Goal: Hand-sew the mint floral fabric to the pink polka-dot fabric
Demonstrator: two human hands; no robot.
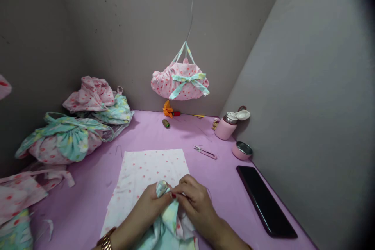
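My left hand point(152, 201) and my right hand point(195, 199) meet low in the middle of the view, both pinched on a rolled end of mint floral fabric point(162, 188) that trails down toward me. Under them lies a flat white piece of cloth with pink dots point(146, 175) on the purple table point(88, 203). A gold watch point(106, 240) sits on my left wrist. Whether my right fingers also hold a needle or thread is too small to tell.
A pink dotted pouch with a mint bow point(180, 82) hangs from a string at the back. Finished fabric bags point(70, 133) pile at left. Thread snips point(205, 151), a pink flask point(227, 125), its lid cup point(242, 150), a black phone point(265, 201) and a thread spool point(166, 123) lie around.
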